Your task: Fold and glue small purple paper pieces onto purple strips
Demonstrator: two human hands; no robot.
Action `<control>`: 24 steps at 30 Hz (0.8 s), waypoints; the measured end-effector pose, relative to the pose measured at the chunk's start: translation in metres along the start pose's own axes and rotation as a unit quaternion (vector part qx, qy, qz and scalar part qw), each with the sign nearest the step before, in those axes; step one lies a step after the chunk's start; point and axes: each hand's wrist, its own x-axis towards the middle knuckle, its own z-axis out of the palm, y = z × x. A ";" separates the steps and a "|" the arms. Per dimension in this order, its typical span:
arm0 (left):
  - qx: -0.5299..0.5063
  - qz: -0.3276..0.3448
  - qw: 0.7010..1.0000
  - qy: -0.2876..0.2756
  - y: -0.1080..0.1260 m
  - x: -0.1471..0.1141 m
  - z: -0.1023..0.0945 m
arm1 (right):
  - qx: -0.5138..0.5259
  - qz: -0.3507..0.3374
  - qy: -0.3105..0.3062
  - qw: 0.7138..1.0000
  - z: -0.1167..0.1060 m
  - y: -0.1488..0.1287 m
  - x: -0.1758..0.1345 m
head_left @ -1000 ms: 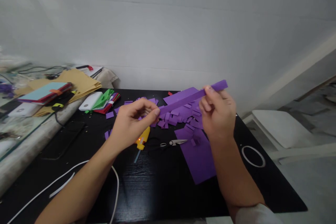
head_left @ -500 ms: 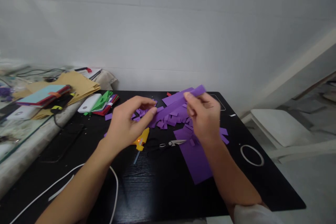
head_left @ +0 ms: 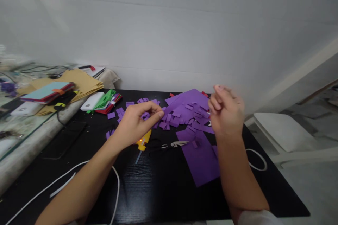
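Observation:
In the head view, my left hand [head_left: 139, 121] pinches the end of a purple paper strip [head_left: 171, 104] between thumb and fingertips. The strip slants up and to the right, over loose purple paper pieces [head_left: 174, 121] on the black table. My right hand [head_left: 227, 109] is raised to the right, apart from the strip. Its fingers are curled closed and slightly blurred, with nothing visible in them. Below the hands lie scissors [head_left: 177, 143] with dark handles and a yellow glue gun [head_left: 142, 141], its small light glowing. A larger purple sheet [head_left: 202, 165] lies left of my right forearm.
At the left are a white device [head_left: 91, 101], folded green and red pieces [head_left: 105, 100], brown envelopes [head_left: 81, 82] and a blue-topped stack [head_left: 47, 91]. A white cable [head_left: 116, 179] curves across the front left. A white stool [head_left: 285, 130] stands right of the table [head_left: 158, 190].
My right hand has let go of the strip's far end and moved right and slightly up. My left hand keeps its pinch, almost in the same place.

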 end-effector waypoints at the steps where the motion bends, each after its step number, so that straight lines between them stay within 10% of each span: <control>1: -0.007 -0.005 1.000 0.000 0.000 0.000 0.001 | -0.002 -0.003 0.005 1.000 -0.001 -0.001 0.002; 14: -0.135 -0.054 0.989 0.033 0.001 0.000 0.006 | -0.052 0.168 -0.248 0.953 0.021 0.009 -0.030; 24: -0.149 -0.028 0.988 0.018 0.004 0.000 0.008 | -0.016 0.169 -0.275 0.946 0.021 0.013 -0.028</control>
